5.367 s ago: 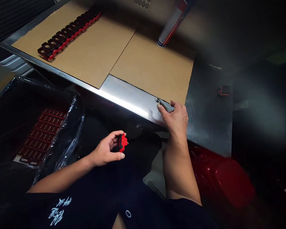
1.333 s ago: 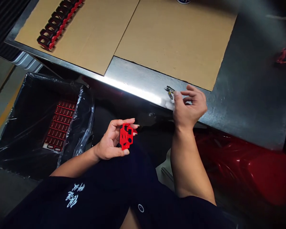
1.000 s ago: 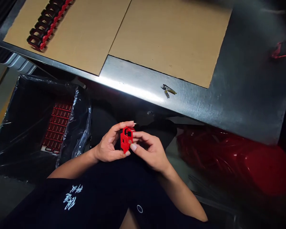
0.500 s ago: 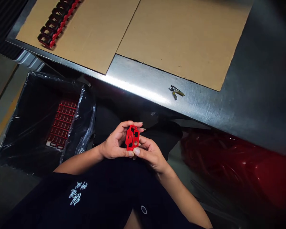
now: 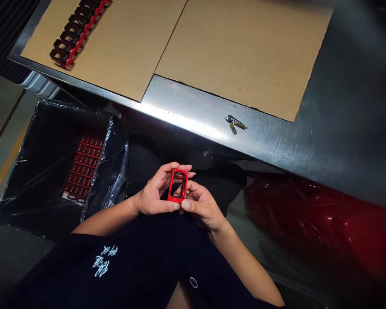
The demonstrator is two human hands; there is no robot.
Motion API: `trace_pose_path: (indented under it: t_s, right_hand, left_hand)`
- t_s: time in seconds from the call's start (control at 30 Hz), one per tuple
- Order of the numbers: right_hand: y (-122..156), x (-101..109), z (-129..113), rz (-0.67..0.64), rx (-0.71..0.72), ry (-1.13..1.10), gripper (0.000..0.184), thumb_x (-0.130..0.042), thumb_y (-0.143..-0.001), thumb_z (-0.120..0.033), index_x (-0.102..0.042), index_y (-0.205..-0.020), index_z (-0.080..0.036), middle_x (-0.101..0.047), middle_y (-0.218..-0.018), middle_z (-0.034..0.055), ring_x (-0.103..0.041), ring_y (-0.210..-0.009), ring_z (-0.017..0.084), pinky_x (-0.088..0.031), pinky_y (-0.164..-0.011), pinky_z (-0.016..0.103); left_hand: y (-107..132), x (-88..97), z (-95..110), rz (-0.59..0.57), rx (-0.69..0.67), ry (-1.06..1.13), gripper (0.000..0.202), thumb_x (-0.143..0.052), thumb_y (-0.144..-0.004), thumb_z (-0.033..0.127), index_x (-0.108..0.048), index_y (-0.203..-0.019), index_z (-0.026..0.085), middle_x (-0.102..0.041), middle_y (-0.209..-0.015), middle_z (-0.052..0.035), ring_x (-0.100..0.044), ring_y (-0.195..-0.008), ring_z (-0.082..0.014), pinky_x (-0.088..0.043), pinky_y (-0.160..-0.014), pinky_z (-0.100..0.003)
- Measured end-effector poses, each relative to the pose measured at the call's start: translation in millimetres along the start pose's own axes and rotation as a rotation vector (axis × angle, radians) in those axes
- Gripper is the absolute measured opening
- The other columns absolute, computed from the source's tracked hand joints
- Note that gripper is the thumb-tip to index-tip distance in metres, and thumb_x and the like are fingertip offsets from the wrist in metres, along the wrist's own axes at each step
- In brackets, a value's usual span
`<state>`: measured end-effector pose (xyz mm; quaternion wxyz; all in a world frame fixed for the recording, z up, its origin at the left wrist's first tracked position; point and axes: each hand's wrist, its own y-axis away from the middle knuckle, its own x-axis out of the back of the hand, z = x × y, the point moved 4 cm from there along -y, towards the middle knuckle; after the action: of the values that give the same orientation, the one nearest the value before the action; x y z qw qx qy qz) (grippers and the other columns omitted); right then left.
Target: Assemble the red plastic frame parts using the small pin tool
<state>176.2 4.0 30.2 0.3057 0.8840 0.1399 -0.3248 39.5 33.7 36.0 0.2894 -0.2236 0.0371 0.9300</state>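
Note:
Between my two hands, in front of my body, is a small red plastic frame [image 5: 170,189] with a black inner rim and an open middle. My left hand [image 5: 156,193] grips it from the left, thumb at the lower edge and fingers at the top. My right hand [image 5: 204,205] pinches its lower right corner with the thumb; the other fingers curl behind it and show partly through the opening. Both hands are below the front edge of the metal table [image 5: 193,101].
Cardboard sheets [image 5: 244,51] cover much of the table; a row of black-and-red parts [image 5: 72,36] stands at the far left. Small nippers [image 5: 236,122] lie near the table edge. A bin lined with black plastic [image 5: 35,171] holds stacked red parts [image 5: 83,165]. Red plastic bags [image 5: 321,223] are at right.
The red frame has been turned in my hands: its face with cutouts and a round hole has given way to the open, black-rimmed side. My hands stay in nearly the same place.

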Motion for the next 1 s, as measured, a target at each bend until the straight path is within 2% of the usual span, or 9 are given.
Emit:
trace_pose_path:
  t_s: [0.27,0.43,0.6,0.77,0.87,1.0]
  right_hand:
    - [2.5,1.1,3.8,-0.015,0.016,-0.041,0.036,-0.093,-0.07,-0.038,-0.072,-0.094,-0.021,-0.07,-0.088,0.001,-0.062,-0.069,0.013,-0.054,-0.062,0.025]
    - [4.7,-1.4,0.2,0.01,0.052,-0.038,0.036,-0.094,-0.069,-0.039,-0.066,-0.083,-0.02,-0.07,-0.087,0.0006,-0.067,-0.076,0.014,-0.055,-0.073,0.027]
    - [8.0,-0.4,-0.1,0.017,0.083,-0.051,0.031,-0.092,-0.072,-0.034,-0.066,-0.084,-0.023,-0.072,-0.091,0.0002,-0.074,-0.079,0.017,-0.06,-0.084,0.036]
    - [8.5,3.9,-0.2,0.061,0.123,-0.044,0.027,-0.092,-0.073,-0.031,-0.069,-0.085,-0.024,-0.07,-0.091,-0.0015,-0.075,-0.08,0.016,-0.062,-0.086,0.035]
    - [8.0,5.3,-1.8,0.086,0.133,-0.013,0.026,-0.092,-0.072,-0.032,-0.071,-0.085,-0.025,-0.071,-0.092,-0.0001,-0.074,-0.09,0.018,-0.06,-0.085,0.032]
    - [7.4,9.1,-4.4,0.145,0.175,0.049,0.025,-0.093,-0.071,-0.032,-0.072,-0.083,-0.025,-0.071,-0.114,0.003,-0.068,-0.111,0.022,-0.056,-0.09,0.031]
  left_hand:
    - [3.2,1.4,-2.4,-0.007,-0.063,-0.081,0.085,-0.082,-0.083,0.022,-0.036,-0.152,0.04,-0.044,-0.161,-0.0116,-0.052,-0.144,-0.0336,-0.053,-0.112,-0.053]
    - [4.7,2.8,-4.2,-0.006,-0.106,-0.149,0.086,-0.081,-0.083,0.023,-0.035,-0.154,0.036,-0.043,-0.161,-0.0145,-0.057,-0.139,-0.0335,-0.055,-0.11,-0.052]
    - [4.2,5.0,-4.3,0.005,-0.112,-0.281,0.088,-0.082,-0.081,0.022,-0.034,-0.155,0.034,-0.045,-0.159,-0.0157,-0.061,-0.135,-0.0321,-0.055,-0.111,-0.049]
    - [2.4,4.7,-2.8,0.007,-0.138,-0.36,0.091,-0.082,-0.081,0.021,-0.032,-0.156,0.033,-0.046,-0.158,-0.0154,-0.062,-0.133,-0.0288,-0.055,-0.11,-0.044]
    - [1.0,5.3,-2.9,-0.011,-0.123,-0.335,0.09,-0.08,-0.083,0.026,-0.03,-0.157,0.033,-0.044,-0.159,-0.0157,-0.061,-0.134,-0.0296,-0.055,-0.11,-0.046]
    - [-0.6,8.3,-1.7,0.019,-0.079,-0.275,0.08,-0.079,-0.085,0.041,-0.038,-0.153,0.031,-0.049,-0.155,-0.0149,-0.063,-0.13,-0.0303,-0.055,-0.109,-0.047]
